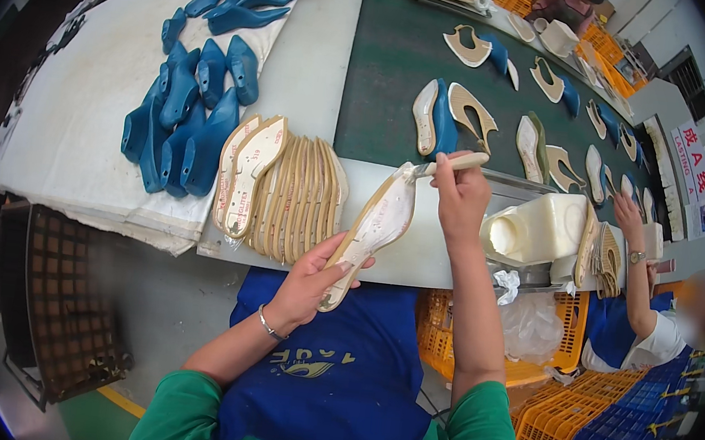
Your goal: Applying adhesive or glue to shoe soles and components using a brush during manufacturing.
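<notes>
My left hand (312,280) is closed on the heel end of a shoe insole (385,215), a long tan-edged piece with a whitish face, tilted above the table's front edge. My right hand (462,201) grips a brush (461,164) by its pale handle. The brush's tip touches the insole's upper end. A row of similar insoles (298,201) stands packed together just left of the held one. To the right of my right hand lies a whitish plastic container (541,227) with an opening facing left.
Several blue shoe lasts (181,95) lie on a white cloth (81,106) at the left. A dark green conveyor belt (396,48) carries lasts, insoles and tan shoe pieces. At the right, a co-worker's hand (627,219) reaches toward the belt. Yellow crates (569,329) stand below the table; a dark rack (73,302) stands lower left.
</notes>
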The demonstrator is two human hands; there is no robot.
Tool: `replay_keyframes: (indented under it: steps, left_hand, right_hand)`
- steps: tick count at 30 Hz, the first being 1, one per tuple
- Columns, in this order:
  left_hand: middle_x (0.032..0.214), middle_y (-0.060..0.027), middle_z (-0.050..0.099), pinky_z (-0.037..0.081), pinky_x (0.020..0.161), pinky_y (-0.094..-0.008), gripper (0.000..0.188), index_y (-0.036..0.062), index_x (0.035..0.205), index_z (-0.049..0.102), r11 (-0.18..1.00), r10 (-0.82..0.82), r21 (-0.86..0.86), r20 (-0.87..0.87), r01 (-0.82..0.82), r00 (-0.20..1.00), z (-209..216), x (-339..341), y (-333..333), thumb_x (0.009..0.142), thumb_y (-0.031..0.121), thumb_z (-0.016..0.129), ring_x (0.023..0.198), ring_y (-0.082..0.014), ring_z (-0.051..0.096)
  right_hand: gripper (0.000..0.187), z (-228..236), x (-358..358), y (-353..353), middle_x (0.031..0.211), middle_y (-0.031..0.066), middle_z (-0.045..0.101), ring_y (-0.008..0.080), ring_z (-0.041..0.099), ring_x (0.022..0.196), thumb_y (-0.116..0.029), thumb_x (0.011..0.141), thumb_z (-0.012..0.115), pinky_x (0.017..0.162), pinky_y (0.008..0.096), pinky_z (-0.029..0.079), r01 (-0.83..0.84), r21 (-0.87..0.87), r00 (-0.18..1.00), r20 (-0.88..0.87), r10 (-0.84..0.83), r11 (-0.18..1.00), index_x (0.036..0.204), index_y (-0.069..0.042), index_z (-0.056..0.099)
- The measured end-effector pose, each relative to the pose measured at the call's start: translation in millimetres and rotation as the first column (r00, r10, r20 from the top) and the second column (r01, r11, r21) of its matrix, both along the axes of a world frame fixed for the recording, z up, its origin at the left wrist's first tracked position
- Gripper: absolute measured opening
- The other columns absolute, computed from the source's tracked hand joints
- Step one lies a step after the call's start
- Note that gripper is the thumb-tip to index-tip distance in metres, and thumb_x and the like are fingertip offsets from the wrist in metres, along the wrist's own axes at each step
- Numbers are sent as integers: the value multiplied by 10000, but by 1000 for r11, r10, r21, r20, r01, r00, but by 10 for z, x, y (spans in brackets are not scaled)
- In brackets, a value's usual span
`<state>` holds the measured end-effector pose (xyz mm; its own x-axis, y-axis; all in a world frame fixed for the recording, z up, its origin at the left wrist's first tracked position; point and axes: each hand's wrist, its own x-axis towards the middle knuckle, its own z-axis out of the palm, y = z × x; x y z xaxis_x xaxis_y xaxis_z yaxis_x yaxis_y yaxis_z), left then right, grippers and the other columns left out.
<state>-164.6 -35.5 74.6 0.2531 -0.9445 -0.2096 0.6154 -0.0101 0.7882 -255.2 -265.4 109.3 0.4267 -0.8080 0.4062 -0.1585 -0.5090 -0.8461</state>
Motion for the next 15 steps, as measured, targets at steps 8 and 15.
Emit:
replay_keyframes:
  steps: [8, 15]
  left_hand:
    - [1381, -142, 525, 543, 873, -297, 547, 10, 1498, 288, 1000, -19, -1, -23, 19, 1000, -48, 49, -12, 981, 42, 464, 1236, -242, 566]
    - [1381, -157, 520, 548, 875, -301, 548, 6, 1496, 286, 999, -20, -31, -18, 20, 1000, -11, 33, 74, 978, 32, 460, 1235, -261, 566]
  right_hand:
    - [150, 176, -68, 267, 683, 41, 635, 106, 584, 583, -176, 927, 651, 544, 270, 444, -133, 110, 977, 180, 112, 985, 894, -30, 636]
    - [166, 151, -106, -210, 778, 33, 631, 81, 596, 676, -162, 969, 609, 629, 218, 479, 8, 107, 996, 91, -18, 994, 912, -8, 586]
